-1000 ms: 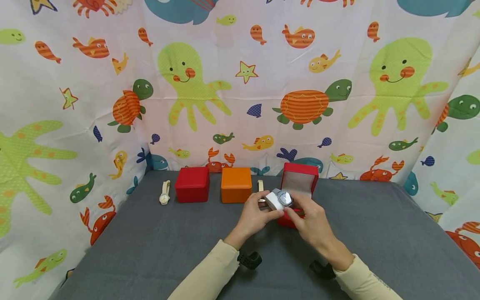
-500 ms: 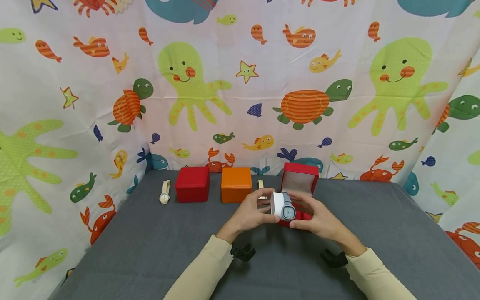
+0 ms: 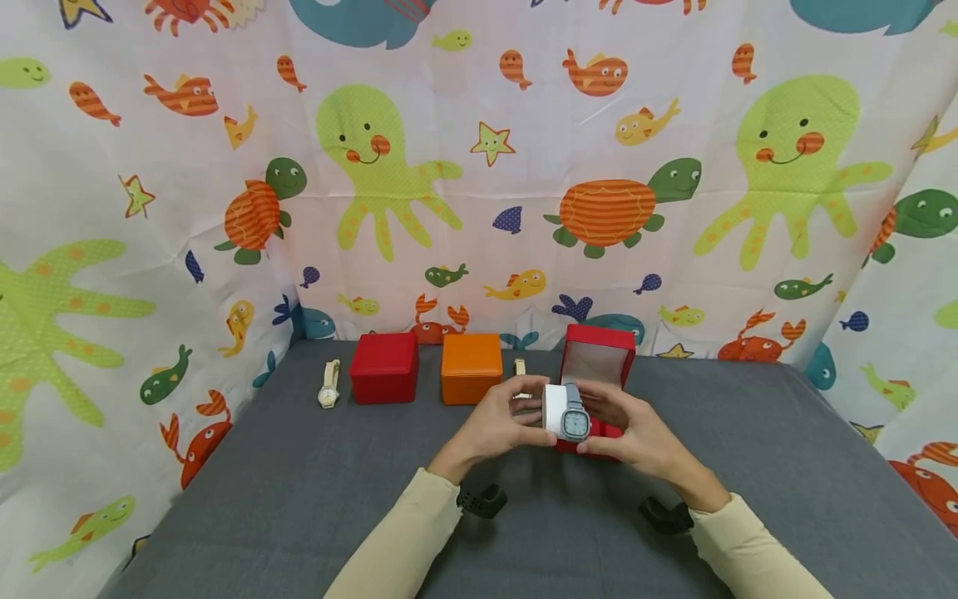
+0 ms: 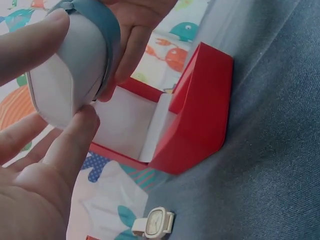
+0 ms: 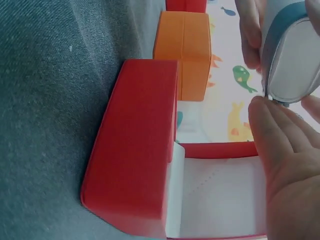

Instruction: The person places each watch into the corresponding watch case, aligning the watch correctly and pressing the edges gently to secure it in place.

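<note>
A grey-blue wristwatch (image 3: 575, 424) is strapped round a white watch cushion (image 3: 555, 409), held up in front of an open red watch box (image 3: 599, 334). On the cushion's left end, my left hand (image 3: 497, 423) grips with thumb and fingers. My right hand (image 3: 636, 428) pinches the opposite end, beside the watch, thumb low and fingers above. The dial faces me, upright. In the left wrist view the blue strap (image 4: 111, 37) wraps the cushion. The box's lid stands raised, showing a pale lining (image 5: 220, 195); its base is partly hidden behind the hands.
A closed red box (image 3: 383, 368) and a closed orange box (image 3: 471, 370) stand left of the open one. One cream watch (image 3: 328, 387) lies at the far left; another cream watch (image 3: 520, 368) is partly behind my left hand. A patterned cloth (image 3: 449, 283) backs the grey table (image 3: 247, 499).
Over the second, the hands have moved slightly apart and turned the cushion so the dial stands upright facing me. Since half a second ago it has barely moved.
</note>
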The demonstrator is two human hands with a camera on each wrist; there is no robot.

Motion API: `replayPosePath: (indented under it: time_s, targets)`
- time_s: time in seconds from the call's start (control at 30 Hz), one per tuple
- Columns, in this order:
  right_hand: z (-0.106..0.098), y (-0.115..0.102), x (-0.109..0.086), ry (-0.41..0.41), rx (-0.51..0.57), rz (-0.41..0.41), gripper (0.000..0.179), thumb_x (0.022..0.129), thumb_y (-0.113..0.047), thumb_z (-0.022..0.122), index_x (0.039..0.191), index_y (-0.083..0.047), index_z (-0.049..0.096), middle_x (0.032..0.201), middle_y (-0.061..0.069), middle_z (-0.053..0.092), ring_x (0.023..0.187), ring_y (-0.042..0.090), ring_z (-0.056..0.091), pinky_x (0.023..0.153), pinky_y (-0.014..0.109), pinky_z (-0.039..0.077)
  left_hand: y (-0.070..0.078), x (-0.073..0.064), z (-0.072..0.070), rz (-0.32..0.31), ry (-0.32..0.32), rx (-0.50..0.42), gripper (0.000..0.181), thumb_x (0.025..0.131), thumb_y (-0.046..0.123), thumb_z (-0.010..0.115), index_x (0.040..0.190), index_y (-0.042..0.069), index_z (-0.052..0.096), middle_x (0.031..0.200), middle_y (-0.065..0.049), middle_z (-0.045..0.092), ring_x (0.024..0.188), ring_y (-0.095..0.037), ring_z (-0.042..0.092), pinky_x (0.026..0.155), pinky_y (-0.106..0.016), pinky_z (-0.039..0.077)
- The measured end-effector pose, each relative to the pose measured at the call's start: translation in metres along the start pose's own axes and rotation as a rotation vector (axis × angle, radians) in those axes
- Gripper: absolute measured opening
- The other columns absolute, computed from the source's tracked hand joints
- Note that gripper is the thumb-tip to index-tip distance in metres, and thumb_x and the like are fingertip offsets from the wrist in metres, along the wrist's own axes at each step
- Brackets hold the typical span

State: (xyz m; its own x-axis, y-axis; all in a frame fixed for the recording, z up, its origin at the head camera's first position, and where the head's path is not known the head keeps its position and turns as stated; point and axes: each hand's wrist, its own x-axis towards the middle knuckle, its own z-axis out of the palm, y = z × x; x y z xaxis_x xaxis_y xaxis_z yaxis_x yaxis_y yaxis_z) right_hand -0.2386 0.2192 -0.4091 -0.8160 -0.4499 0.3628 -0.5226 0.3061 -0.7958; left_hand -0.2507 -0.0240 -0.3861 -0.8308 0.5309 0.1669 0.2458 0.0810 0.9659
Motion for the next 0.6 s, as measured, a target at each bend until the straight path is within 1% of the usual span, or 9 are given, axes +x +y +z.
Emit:
replayPosePath:
  time_s: [0.1, 0.2, 0.27, 0.3, 0.37, 0.5, 0.6]
  targets:
    - [0.003, -0.014, -0.001, -0.001, -0.031, -0.002, 0.073, 0.076, -0.007, 0.08, 0.139, -0.003, 0.044, 0.132, 0.011, 0.052, 0.114, 0.03, 0.058, 0.093, 0.041, 0.049, 0.009, -0.005, 0.002, 0.026, -0.027, 0.018, 0.068, 0.075, -0.003, 0.078, 0.135, -0.002, 0.047, 0.13, -0.015, 0.051, 0.114, -0.032, 0.057, 0.096, -0.047, 0.045]
    - [0.005, -0.031, -0.001, 0.0, -0.074, -0.014, 0.072, 0.076, -0.008, 0.08, 0.137, 0.002, 0.044, 0.128, 0.012, 0.053, 0.111, 0.03, 0.059, 0.093, 0.038, 0.049, 0.011, -0.005, 0.003, 0.036, -0.044, 0.035, 0.069, 0.075, -0.002, 0.079, 0.135, -0.003, 0.045, 0.131, -0.015, 0.05, 0.114, -0.033, 0.057, 0.096, -0.048, 0.045]
    - [0.006, -0.036, -0.001, 0.004, -0.094, -0.015, 0.071, 0.075, -0.007, 0.08, 0.136, 0.003, 0.045, 0.127, 0.012, 0.053, 0.111, 0.028, 0.059, 0.094, 0.036, 0.049, 0.01, -0.005, 0.004, 0.034, -0.047, 0.039, 0.07, 0.074, -0.002, 0.079, 0.136, -0.003, 0.045, 0.131, -0.015, 0.05, 0.114, -0.032, 0.057, 0.096, -0.048, 0.045]
    - [0.006, -0.036, -0.001, 0.004, -0.102, -0.016, 0.071, 0.075, -0.007, 0.08, 0.136, 0.003, 0.045, 0.127, 0.012, 0.054, 0.11, 0.027, 0.059, 0.094, 0.034, 0.049, 0.01, -0.005, 0.004, 0.027, -0.049, 0.04, 0.07, 0.075, -0.002, 0.079, 0.136, -0.003, 0.045, 0.132, -0.016, 0.05, 0.114, -0.032, 0.056, 0.097, -0.049, 0.044]
    - [0.007, -0.029, -0.001, 0.005, -0.1, -0.004, 0.072, 0.075, -0.007, 0.081, 0.137, 0.002, 0.045, 0.127, 0.011, 0.053, 0.111, 0.027, 0.059, 0.095, 0.03, 0.047, 0.01, -0.004, 0.005, 0.02, -0.053, 0.044, 0.071, 0.075, -0.002, 0.079, 0.137, -0.003, 0.044, 0.132, -0.016, 0.049, 0.115, -0.033, 0.056, 0.097, -0.048, 0.044]
    - [0.007, -0.008, -0.001, 0.0, -0.094, 0.012, 0.074, 0.075, -0.01, 0.081, 0.14, -0.006, 0.044, 0.13, 0.006, 0.052, 0.113, 0.024, 0.057, 0.096, 0.027, 0.046, 0.01, -0.005, 0.004, 0.017, -0.065, 0.033, 0.071, 0.074, -0.003, 0.079, 0.137, -0.003, 0.044, 0.132, -0.015, 0.049, 0.115, -0.032, 0.056, 0.097, -0.049, 0.044]
    - [0.007, 0.001, -0.001, -0.002, -0.09, 0.014, 0.074, 0.076, -0.015, 0.081, 0.14, -0.014, 0.045, 0.131, 0.001, 0.051, 0.114, 0.02, 0.056, 0.097, 0.03, 0.046, 0.011, -0.005, 0.004, 0.022, -0.069, 0.02, 0.071, 0.074, -0.004, 0.078, 0.137, -0.003, 0.044, 0.133, -0.016, 0.049, 0.115, -0.033, 0.056, 0.097, -0.05, 0.043]
